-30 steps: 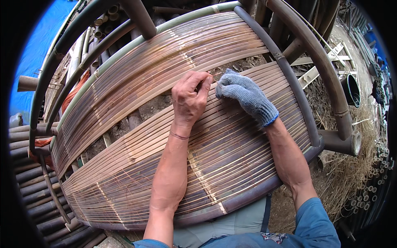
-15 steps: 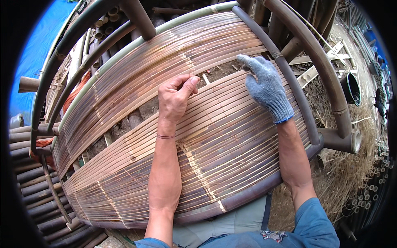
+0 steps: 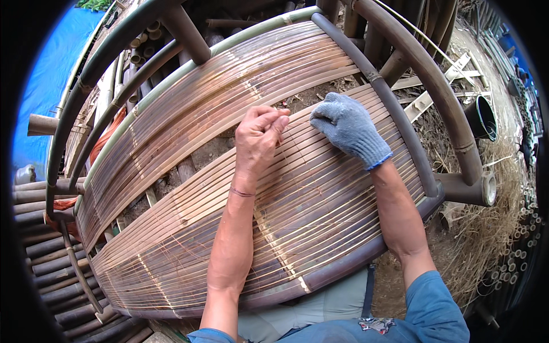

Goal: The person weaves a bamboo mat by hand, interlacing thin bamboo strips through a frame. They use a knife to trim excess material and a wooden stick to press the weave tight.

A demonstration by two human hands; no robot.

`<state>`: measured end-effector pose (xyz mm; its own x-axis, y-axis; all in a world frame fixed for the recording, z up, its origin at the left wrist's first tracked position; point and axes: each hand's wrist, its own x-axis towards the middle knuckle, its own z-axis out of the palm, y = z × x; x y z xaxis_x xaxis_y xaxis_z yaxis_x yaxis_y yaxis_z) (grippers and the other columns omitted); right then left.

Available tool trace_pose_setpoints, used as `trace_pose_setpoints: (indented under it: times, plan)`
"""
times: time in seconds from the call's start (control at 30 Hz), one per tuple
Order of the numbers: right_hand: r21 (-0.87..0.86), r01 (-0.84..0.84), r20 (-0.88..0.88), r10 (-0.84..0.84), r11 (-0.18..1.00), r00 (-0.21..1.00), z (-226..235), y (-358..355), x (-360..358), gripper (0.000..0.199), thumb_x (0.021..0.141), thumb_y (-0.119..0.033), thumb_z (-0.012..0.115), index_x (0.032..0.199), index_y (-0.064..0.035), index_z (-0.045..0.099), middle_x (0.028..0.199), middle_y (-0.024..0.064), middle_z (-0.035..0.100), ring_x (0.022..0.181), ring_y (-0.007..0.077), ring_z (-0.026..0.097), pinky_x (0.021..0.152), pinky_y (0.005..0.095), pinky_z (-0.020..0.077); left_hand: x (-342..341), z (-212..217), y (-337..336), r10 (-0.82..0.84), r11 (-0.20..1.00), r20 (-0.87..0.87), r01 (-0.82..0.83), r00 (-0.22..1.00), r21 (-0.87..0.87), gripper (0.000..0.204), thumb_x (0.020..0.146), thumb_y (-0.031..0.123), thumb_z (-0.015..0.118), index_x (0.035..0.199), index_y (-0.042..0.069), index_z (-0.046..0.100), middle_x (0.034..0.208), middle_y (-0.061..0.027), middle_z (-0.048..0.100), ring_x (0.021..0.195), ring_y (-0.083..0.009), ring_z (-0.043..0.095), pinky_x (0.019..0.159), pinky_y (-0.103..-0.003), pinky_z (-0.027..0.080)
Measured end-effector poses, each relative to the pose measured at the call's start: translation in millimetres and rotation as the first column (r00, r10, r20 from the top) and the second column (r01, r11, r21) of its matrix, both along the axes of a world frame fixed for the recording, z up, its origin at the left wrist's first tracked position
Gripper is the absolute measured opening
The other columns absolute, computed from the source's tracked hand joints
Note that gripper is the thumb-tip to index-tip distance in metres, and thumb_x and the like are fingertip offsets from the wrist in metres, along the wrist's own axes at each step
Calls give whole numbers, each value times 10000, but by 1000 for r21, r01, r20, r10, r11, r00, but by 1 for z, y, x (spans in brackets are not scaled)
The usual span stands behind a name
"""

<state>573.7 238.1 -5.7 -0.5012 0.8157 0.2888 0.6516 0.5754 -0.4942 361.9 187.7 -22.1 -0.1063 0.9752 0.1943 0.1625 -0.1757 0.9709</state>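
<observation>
Bare left hand (image 3: 256, 140) and gloved right hand (image 3: 346, 123), apart over a slatted bamboo panel (image 3: 326, 194)

At the right, beyond the panel's dark frame (image 3: 409, 140), a dark bucket (image 3: 476, 117), mouth partly toward the view, shadowed within; cannot tell its contents; just below, pale dry straw (image 3: 483, 223), loose on the ground.

Directly beneath both hands, the panel, reaching well past each to the left and right; between its far and near groups of slats, a long gap with bare soil (image 3: 210, 154) below; at the near side of this gap, both hands, the left partly in front of it, the right above the near slats; cannot tell of firm contact with the wood.

On the left, thumb pressed to curled forefinger; cannot tell of anything pinched there; on the right, inside a grey knitted glove (image 3: 366, 143) with a blue cuff, fingers bent inward toward the left hand, tips hidden, so cannot tell of any grip; across the near slats, thin reddish-brown strands (image 3: 186, 243), some near the left forearm.

Behind the near rail (image 3: 343, 268), close to the body, pale trousers (image 3: 326, 303); far left, a blue sheet (image 3: 51, 80).
</observation>
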Motion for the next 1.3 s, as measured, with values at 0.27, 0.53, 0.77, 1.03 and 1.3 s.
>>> trace_pose_setpoints:
  times: [0.27, 0.53, 0.77, 1.03, 1.3]
  plan:
    - [186, 146, -405, -60, 972, 912, -5, 9, -12, 108, 900, -128, 708, 932, -34, 664, 894, 142, 636, 872, 310, 638, 795, 413, 527, 0, -5, 10, -128, 988, 60, 133, 990, -84, 164, 940, 129, 738, 1040, 3, 766, 830, -32, 710, 679, -78, 628, 621, -217, 521]
    - [-163, 135, -217, -169, 977, 961, -9, 6, 7, 322, 857, -118, 610, 1153, -51, 717, 1001, 155, 662, 927, 293, 661, 889, 404, 535, -9, -6, 12, -33, 979, 398, 109, 917, -171, 245, 966, 168, 710, 1116, -26, 726, 904, -88, 729, 792, -137, 700, 744, -278, 620]
    - [-120, -118, -312, 75, 986, 947, -9, -1, -8, 643, 846, -217, 682, 1443, -54, 507, 1244, 203, 620, 1143, 347, 608, 995, 447, 495, -14, -8, 13, -105, 961, 546, 227, 831, -160, 269, 976, 151, 688, 1159, -45, 693, 977, -107, 732, 851, -156, 713, 808, -295, 626]
    - [-316, -169, -508, -16, 934, 861, 1, -13, -28, 383, 878, -246, 752, 1190, -32, 695, 1024, 136, 710, 992, 283, 680, 931, 393, 530, -15, -6, 11, -143, 956, 577, 263, 804, -129, 279, 974, 148, 689, 1162, -58, 697, 967, -133, 737, 845, -175, 727, 796, -298, 643]
    - [126, -69, -478, 122, 990, 870, -6, -7, -30, 188, 859, -241, 775, 975, -93, 759, 913, 83, 702, 897, 256, 660, 839, 394, 506, -8, -4, 11, -136, 954, 501, 248, 855, -165, 268, 962, 143, 706, 1137, -60, 710, 946, -139, 747, 813, -178, 733, 769, -304, 646]
